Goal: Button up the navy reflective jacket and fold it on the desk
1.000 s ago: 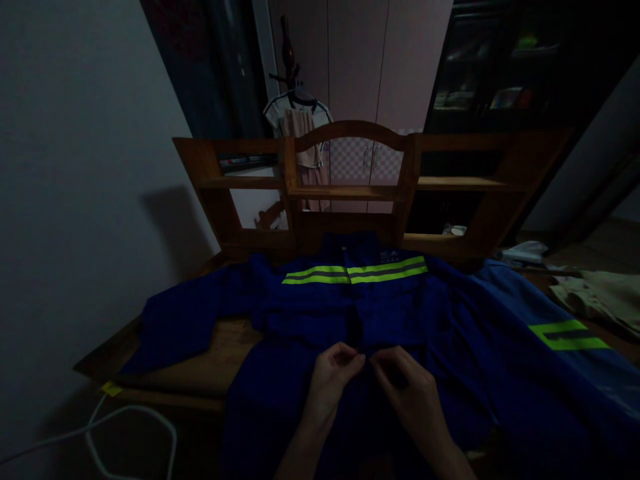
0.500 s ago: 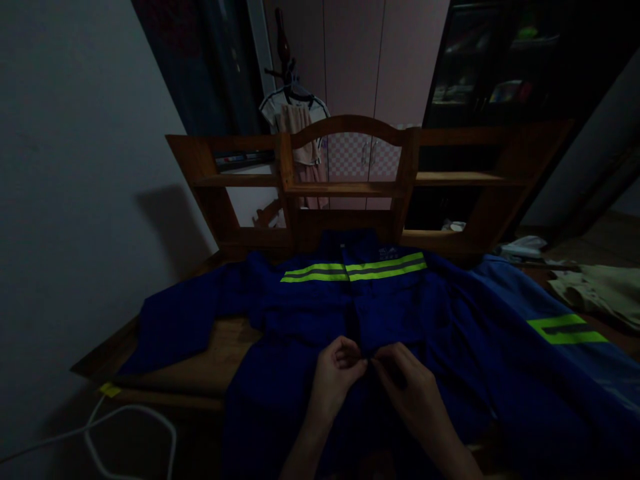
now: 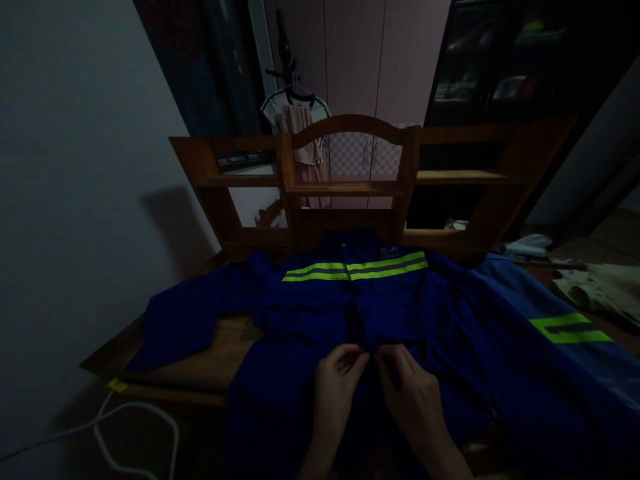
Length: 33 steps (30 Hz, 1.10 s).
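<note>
A dark blue work jacket (image 3: 300, 327) with yellow-green reflective stripes lies front side up on a wooden desk (image 3: 230, 350), collar toward the back. My left hand (image 3: 340, 380) pinches the jacket's front edge at the middle. Close beside it, my right hand (image 3: 410, 383) also pinches the front edge, fingertips almost touching those of the left. The small spot of cloth between the fingertips is dark, and I cannot make out whether a button is there. Above the hands the front placket gapes slightly.
Behind the jacket rises a wooden shelf unit (image 3: 345, 190). A lighter blue garment with a reflective band (image 3: 570, 328) lies at the right, near a pale cloth (image 3: 600, 290). A white cable (image 3: 145, 407) loops at the lower left. Clothes hang on a rack (image 3: 284, 50) behind.
Both hands keep their pinch at the jacket front. The left fingers have curled in and shifted slightly right, and the right hand has moved a little. The jacket lies much as before.
</note>
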Each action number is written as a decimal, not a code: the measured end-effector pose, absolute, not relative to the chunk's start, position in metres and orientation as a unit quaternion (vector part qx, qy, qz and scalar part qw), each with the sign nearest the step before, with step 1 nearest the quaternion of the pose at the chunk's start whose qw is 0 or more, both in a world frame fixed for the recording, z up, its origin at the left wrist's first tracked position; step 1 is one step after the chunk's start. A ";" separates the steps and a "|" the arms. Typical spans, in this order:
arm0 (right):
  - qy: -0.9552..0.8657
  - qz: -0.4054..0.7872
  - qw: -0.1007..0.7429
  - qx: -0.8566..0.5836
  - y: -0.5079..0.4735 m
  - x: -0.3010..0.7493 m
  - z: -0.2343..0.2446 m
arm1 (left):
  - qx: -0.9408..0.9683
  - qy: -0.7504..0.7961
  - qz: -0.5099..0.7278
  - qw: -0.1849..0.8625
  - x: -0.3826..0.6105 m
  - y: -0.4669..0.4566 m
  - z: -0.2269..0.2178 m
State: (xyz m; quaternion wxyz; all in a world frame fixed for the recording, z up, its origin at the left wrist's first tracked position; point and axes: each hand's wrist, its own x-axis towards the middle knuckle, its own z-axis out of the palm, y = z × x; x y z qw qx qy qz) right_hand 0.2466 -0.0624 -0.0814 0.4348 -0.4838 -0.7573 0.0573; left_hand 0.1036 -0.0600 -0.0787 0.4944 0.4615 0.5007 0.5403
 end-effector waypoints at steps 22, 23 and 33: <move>-0.418 0.655 0.511 -0.366 -0.053 0.254 -0.074 | 0.456 0.465 0.566 0.505 0.117 -0.070 -0.066; -0.398 0.675 0.508 -0.358 -0.052 0.255 -0.076 | 0.463 0.460 0.563 0.507 0.117 -0.070 -0.066; -0.408 0.655 0.497 -0.397 -0.054 0.255 -0.079 | 0.542 0.470 0.512 0.473 0.117 -0.072 -0.062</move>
